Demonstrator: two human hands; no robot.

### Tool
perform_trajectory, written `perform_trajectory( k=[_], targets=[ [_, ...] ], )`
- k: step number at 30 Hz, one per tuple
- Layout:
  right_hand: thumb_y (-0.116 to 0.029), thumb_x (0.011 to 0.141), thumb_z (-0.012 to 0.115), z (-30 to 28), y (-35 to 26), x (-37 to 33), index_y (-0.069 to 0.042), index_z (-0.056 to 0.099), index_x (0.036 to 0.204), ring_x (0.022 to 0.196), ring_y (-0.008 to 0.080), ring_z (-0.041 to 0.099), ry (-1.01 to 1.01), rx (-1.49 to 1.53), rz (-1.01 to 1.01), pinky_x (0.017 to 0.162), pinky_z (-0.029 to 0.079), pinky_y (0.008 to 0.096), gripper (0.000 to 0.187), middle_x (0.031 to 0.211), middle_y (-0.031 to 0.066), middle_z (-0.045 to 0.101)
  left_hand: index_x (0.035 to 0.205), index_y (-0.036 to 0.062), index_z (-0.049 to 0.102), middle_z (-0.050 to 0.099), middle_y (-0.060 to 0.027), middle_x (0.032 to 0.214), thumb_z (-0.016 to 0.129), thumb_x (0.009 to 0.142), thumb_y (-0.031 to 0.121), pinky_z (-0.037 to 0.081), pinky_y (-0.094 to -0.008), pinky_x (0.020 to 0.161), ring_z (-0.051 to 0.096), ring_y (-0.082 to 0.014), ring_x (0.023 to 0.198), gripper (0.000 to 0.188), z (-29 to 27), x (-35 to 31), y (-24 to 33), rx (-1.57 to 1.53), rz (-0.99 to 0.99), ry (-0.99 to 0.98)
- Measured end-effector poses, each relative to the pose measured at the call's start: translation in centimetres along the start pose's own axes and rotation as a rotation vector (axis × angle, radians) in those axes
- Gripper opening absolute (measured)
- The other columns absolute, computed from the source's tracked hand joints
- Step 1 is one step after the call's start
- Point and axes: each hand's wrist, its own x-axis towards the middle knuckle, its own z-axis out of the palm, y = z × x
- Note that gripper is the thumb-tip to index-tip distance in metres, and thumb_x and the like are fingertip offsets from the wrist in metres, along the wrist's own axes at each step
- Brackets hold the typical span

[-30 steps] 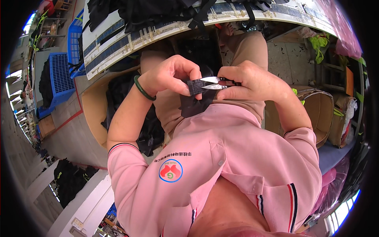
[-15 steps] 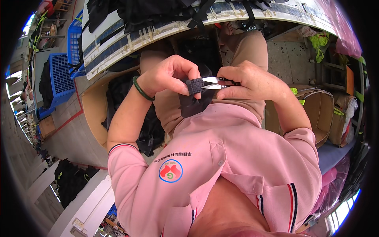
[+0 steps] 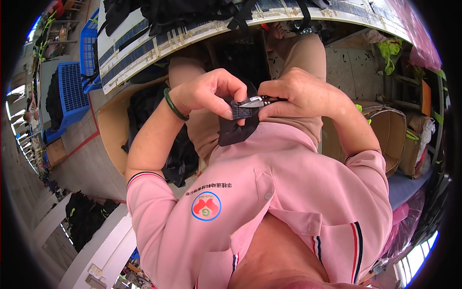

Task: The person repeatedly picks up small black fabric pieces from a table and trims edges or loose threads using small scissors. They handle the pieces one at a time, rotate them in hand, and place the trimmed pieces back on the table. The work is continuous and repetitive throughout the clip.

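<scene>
Above my lap, my left hand (image 3: pixel 215 94) pinches a stitched black strap end (image 3: pixel 242 112) between thumb and fingers. A dark fabric piece (image 3: pixel 236 134) hangs below it. My right hand (image 3: pixel 296 96) is closed round a pair of thread snips (image 3: pixel 255 101), whose silver blades look closed together and lie against the upper edge of the strap end. Whether a thread is between the blades is too small to tell. A green bangle (image 3: pixel 173 105) circles my left wrist.
A worn table (image 3: pixel 159 48) with black fabric pieces (image 3: pixel 187 17) stands beyond my knees. Cardboard boxes flank me, one (image 3: pixel 111 127) on the left with black fabric inside, another (image 3: pixel 387 130) on the right. Blue plastic crates (image 3: pixel 73 91) stand at far left.
The snips' blades have gone from spread apart to closed at the strap's edge. My right hand has moved slightly left, and the strap end slightly down.
</scene>
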Motion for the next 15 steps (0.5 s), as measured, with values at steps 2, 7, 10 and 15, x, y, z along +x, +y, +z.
perform_trajectory(
  k=[2,7,10,15],
  targets=[
    [-0.031,0.078,0.074,-0.1,-0.4,0.2,-0.003,0.057,0.078,0.05,0.0321,0.051,-0.013,0.019,0.005,0.047,0.036,0.0381,0.032,0.055,0.0111,0.05,0.084,-0.0043,0.064,0.069,-0.0111,0.085,0.068,0.069,0.006,0.048,-0.0247,0.077,0.065,-0.0139,0.079,0.018,0.0,0.1,0.0,0.006,-0.016,0.0],
    [-0.038,0.083,0.067,-0.8,-1.4,0.7,-0.002,0.06,0.08,0.057,0.0349,0.054,-0.126,0.029,0.098,0.052,0.041,0.04,0.037,0.059,0.0159,0.055,0.085,-0.0047,0.064,0.069,-0.0105,0.085,0.068,0.069,0.006,0.048,-0.0245,0.075,0.064,-0.0135,0.08,0.02,0.5,0.5,0.3,0.026,-0.049,-0.001],
    [-0.037,0.083,0.068,-0.7,-0.6,0.4,0.0,0.06,0.081,0.056,0.0341,0.054,-0.103,0.104,0.135,0.052,0.04,0.0392,0.038,0.059,0.0163,0.054,0.086,-0.0043,0.065,0.069,-0.0102,0.086,0.067,0.068,0.006,0.048,-0.025,0.076,0.064,-0.0139,0.08,0.02,0.9,0.4,0.8,0.02,-0.072,0.031],
    [-0.035,0.082,0.07,-0.4,0.6,-0.5,0.002,0.058,0.08,0.055,0.0318,0.052,0.159,0.124,0.196,0.053,0.04,0.037,0.038,0.06,0.017,0.054,0.088,-0.0024,0.064,0.069,-0.0102,0.088,0.067,0.073,0.003,0.049,-0.0259,0.08,0.064,-0.0137,0.082,0.016,0.0,0.0,-1.7,0.026,0.19,0.253]
  ],
)
